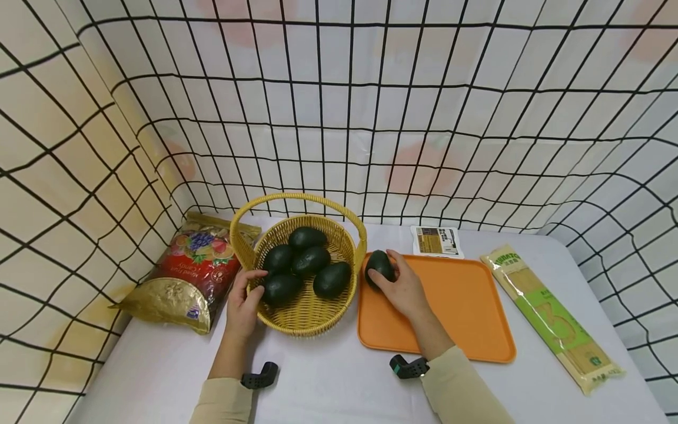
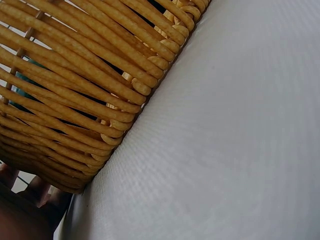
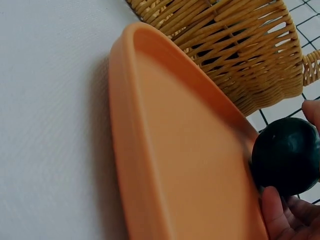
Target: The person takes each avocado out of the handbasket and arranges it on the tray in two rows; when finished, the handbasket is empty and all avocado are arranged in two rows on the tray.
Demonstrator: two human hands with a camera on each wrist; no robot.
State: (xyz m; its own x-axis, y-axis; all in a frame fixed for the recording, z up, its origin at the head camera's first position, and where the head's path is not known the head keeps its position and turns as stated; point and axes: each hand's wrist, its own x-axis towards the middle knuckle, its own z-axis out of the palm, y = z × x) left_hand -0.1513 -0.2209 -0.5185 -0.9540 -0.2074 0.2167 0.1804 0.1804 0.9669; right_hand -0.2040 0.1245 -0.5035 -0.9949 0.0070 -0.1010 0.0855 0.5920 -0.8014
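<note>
My left hand (image 1: 242,307) grips the left rim of a yellow woven basket (image 1: 308,309) with a tall arched handle. Several dark green avocados (image 1: 332,280) lie inside it. In the left wrist view, fingers (image 2: 36,190) show at the far end of the basket's wall (image 2: 75,75). My right hand (image 1: 406,292) holds one avocado (image 1: 379,266) between thumb and fingers, at the upper left corner of an orange tray (image 1: 450,312). The right wrist view shows this avocado (image 3: 284,155) at the tray's edge; whether it touches the tray I cannot tell.
A red and gold candy bag (image 1: 193,274) leans left of the basket. Behind the tray lies a small white packet (image 1: 437,241). A long green and yellow noodle pack (image 1: 551,318) lies to the right. Black netting (image 1: 346,126) over white cloth surrounds the table.
</note>
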